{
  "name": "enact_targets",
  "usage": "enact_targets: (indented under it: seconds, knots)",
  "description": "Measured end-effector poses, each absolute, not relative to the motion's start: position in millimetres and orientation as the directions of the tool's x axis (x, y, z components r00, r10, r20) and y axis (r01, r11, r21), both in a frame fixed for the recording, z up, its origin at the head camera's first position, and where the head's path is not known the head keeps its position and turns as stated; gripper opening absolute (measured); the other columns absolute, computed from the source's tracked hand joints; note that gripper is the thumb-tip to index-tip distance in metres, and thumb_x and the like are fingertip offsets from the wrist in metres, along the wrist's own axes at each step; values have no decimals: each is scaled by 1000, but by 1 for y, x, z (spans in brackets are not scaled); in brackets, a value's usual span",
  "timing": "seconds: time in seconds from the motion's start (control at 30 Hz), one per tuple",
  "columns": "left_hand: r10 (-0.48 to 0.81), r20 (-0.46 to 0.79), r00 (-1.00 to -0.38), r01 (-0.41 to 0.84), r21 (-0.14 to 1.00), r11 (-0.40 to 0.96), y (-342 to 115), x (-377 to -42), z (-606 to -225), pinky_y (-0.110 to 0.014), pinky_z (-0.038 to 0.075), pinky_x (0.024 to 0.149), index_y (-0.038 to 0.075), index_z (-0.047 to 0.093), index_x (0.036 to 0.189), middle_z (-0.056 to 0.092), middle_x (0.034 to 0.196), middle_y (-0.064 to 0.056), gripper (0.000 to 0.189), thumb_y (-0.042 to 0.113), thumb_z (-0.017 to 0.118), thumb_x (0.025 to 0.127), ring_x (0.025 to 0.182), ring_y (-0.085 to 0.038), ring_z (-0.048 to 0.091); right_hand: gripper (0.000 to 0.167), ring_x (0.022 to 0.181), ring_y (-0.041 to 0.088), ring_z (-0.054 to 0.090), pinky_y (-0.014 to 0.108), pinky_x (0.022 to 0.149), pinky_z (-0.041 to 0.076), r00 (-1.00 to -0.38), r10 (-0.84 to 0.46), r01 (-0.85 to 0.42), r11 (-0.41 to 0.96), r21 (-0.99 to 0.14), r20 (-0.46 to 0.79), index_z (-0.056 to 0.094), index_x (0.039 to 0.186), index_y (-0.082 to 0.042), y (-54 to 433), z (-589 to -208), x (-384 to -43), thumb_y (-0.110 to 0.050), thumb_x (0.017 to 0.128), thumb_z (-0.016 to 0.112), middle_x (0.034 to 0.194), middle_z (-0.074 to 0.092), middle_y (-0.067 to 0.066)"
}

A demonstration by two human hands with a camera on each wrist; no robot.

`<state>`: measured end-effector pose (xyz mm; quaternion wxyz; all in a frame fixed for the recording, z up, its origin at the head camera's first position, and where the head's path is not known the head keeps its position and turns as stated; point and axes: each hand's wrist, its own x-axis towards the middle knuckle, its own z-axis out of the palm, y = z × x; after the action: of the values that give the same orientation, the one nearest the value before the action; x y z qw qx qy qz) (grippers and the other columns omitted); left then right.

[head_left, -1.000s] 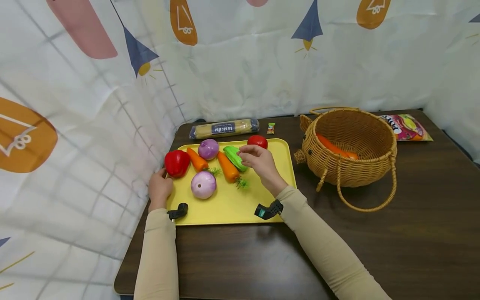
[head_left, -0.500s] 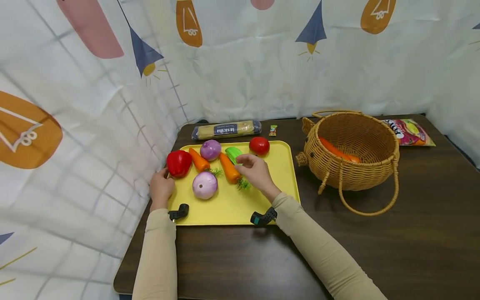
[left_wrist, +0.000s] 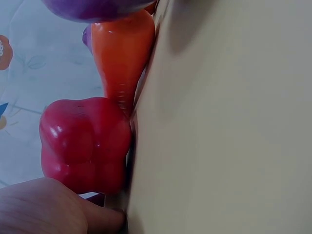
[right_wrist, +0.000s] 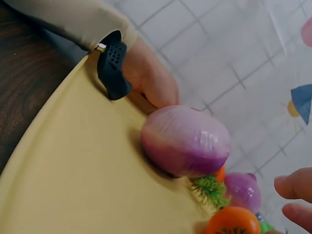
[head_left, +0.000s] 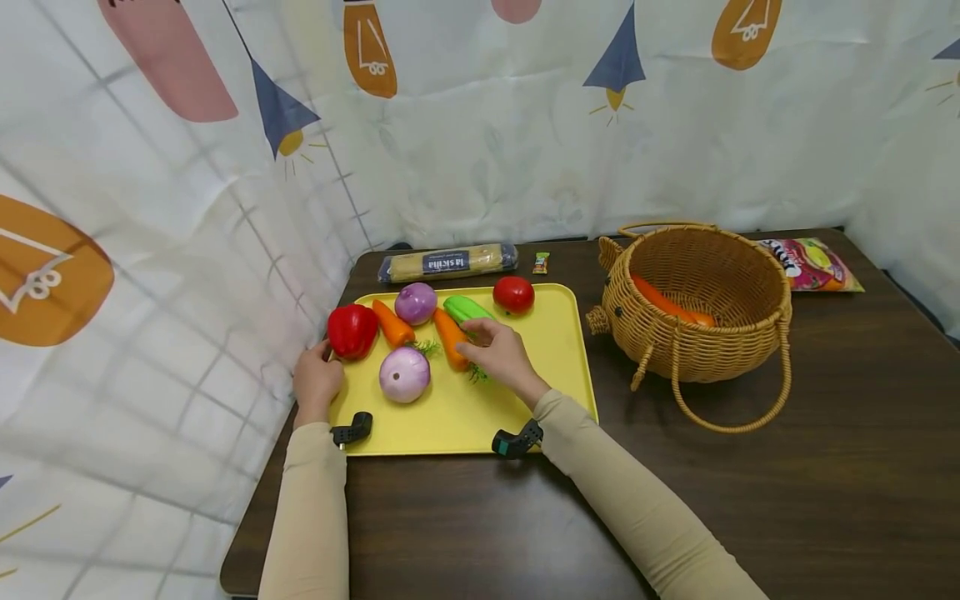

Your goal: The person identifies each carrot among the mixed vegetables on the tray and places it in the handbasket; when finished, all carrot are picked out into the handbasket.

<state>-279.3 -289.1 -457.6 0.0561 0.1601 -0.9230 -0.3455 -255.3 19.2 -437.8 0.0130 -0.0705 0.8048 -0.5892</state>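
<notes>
On the yellow tray (head_left: pixel 450 429), my right hand (head_left: pixel 506 358) hovers over the leafy end of a toy carrot (head_left: pixel 447 333). Its thumb and finger (right_wrist: pixel 298 187) are parted beside that carrot in the right wrist view, with nothing between them. My left hand (head_left: pixel 317 385) grips the tray's left edge, thumb at the rim, close by a red bell pepper (left_wrist: pixel 85 144). A second carrot (head_left: pixel 392 323) lies beside the pepper. Nearby are a pale purple onion (head_left: pixel 405 374), a darker purple onion (head_left: pixel 416 303), a green ridged vegetable (head_left: pixel 467 308) and a tomato (head_left: pixel 513 295).
Right of the tray stands a pig-shaped wicker basket (head_left: pixel 693 354) holding orange carrots (head_left: pixel 660 300). Behind the tray lie a pasta packet (head_left: pixel 448 262) and a small wrapped candy (head_left: pixel 541 263). A snack bag (head_left: pixel 813 265) sits behind the basket.
My right hand has moved from over the green vegetable down and left to the right-hand carrot, uncovering the tomato and more of the green vegetable. My left hand stays at the tray's edge.
</notes>
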Motion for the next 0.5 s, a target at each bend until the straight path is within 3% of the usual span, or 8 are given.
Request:
enact_targets:
  seconds: [0.23,0.5]
  knots:
    - [-339,-9,-941,-261,656,708,-292,-280,-458,-56,30,109,1,50,141,50,142,-23,51,7,39,92,130,-44,41,44,113,25,62,37,96,50,-990,-116,-115,355,-928,78,65,124,-9,14,-445,-257,-25,84,76,124,66,6]
    - [-332,2,-943,-249,658,710,-292,-280,-461,-56,33,107,1,52,140,51,140,-23,50,7,41,91,129,-43,43,52,95,20,60,31,82,51,-990,-88,-142,499,-855,113,66,126,-14,3,-449,-255,-34,80,80,119,67,4]
